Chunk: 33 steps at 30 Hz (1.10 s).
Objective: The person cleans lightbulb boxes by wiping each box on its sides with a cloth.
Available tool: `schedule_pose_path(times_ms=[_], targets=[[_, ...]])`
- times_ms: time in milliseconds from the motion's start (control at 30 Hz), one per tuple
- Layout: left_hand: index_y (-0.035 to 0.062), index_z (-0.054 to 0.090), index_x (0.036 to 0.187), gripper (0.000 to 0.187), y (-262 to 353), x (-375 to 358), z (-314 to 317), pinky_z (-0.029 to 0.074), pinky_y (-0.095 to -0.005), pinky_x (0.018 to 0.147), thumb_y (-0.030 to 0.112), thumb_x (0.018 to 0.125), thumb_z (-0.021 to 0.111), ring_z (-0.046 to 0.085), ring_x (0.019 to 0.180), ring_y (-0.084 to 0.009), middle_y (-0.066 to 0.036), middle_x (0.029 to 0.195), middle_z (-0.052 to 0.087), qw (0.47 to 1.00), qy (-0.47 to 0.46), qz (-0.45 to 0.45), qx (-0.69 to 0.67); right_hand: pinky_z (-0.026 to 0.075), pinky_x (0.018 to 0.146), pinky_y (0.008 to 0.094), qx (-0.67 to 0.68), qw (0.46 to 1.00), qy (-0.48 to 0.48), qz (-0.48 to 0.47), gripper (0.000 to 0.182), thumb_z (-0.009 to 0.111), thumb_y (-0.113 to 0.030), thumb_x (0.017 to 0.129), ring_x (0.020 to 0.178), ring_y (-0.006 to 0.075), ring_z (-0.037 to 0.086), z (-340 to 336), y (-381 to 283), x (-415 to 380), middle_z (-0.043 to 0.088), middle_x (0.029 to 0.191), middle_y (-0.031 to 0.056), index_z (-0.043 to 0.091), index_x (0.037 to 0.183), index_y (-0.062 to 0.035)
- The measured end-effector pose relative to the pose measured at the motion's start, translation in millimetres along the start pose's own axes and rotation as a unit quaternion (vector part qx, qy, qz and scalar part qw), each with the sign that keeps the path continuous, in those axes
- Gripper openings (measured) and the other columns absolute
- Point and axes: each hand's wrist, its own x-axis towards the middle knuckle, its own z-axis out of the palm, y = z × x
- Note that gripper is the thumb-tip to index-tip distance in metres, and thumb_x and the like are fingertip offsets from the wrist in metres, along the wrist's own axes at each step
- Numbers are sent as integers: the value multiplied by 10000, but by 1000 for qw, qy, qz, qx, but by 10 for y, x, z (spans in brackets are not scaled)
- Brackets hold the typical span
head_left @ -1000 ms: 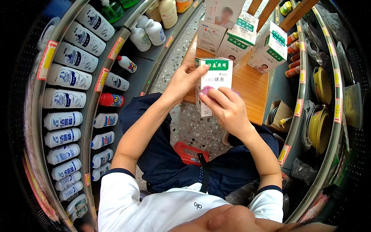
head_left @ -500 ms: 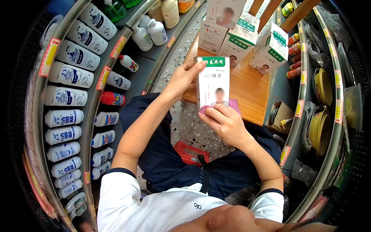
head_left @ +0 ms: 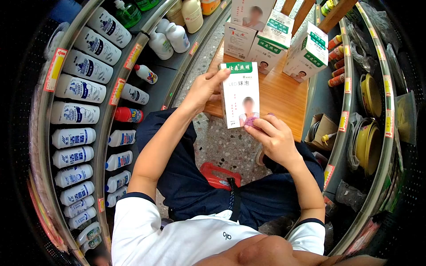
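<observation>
box: a white LED bulb box point(head_left: 240, 94) with a green top band, held upright in the air over the near edge of the wooden tabletop point(head_left: 284, 95), printed face toward the camera
left hand: the left hand point(head_left: 205, 88) is wrapped round the box's upper left edge, thumb on the front by the green band, grip closed on it
right hand: the right hand point(head_left: 275, 138) is down at the box's lower right corner, fingers curled shut on a purple cloth point(head_left: 251, 122) that's pressed against the front of the box
cloth: mostly hidden under the fingers, only a little purple bit can be seen
tabletop: more bulb boxes point(head_left: 275, 42) are stood in a bunch at the far end, well apart from the held one
left shelves: rows of white bottles point(head_left: 80, 91) laid on their sides, one red bottle point(head_left: 128, 115) among them
right shelves: yellow bowls point(head_left: 370, 142) in plastic wrap, small tubes point(head_left: 337, 62) higher up
floor: speckled stone, a red stool point(head_left: 217, 175) seen between the knees
</observation>
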Motion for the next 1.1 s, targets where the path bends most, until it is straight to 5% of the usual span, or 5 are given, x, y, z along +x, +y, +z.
schedule_pose_path(times_ms=[300, 600, 700, 833, 1100], targets=[[-116, 514, 1271, 809, -28, 28, -67, 555, -390, 857, 581, 889, 666, 670, 1014, -257, -209, 1122, 643, 1000, 15, 16, -2, 533, 786, 387, -41, 995, 9, 95, 368, 672, -28, 689, 933, 277, 620, -192, 331, -82, 653, 1009, 72, 721, 1048, -88], [-93, 542, 1172, 770, -24, 42, 68, 513, -285, 765, 597, 869, 698, 619, 893, -166, -142, 1014, 629, 996, 32, 59, 59, 496, 857, 411, 196, 963, 140, 120, 407, 621, 73, 762, 973, 365, 604, -75, 143, 271, 618, 1098, 168, 615, 1161, -13], [-52, 446, 1345, 769, -3, 7, 155, 517, -375, 903, 588, 944, 590, 585, 1109, -200, -138, 1189, 599, 992, 17, 62, 107, 495, 867, 415, 187, 960, 161, 134, 382, 603, 70, 780, 988, 367, 605, 18, 130, 371, 616, 1099, 170, 617, 1153, -13], [-21, 467, 1363, 684, 133, -110, 161, 496, -364, 912, 551, 993, 523, 588, 1104, -190, -125, 1214, 595, 997, -42, 39, -57, 498, 879, 400, 172, 944, 213, 182, 343, 562, 64, 819, 990, 369, 616, 67, 220, 421, 621, 1074, 183, 609, 1153, 0], [-69, 476, 1369, 519, 15, -187, 86, 480, -357, 960, 204, 936, 567, 603, 1104, -183, -131, 1249, 603, 992, -69, 99, -22, 503, 855, 307, 383, 836, 218, 327, 310, 536, 51, 858, 948, 171, 639, 223, 340, 273, 657, 1035, 87, 622, 1154, 9]])
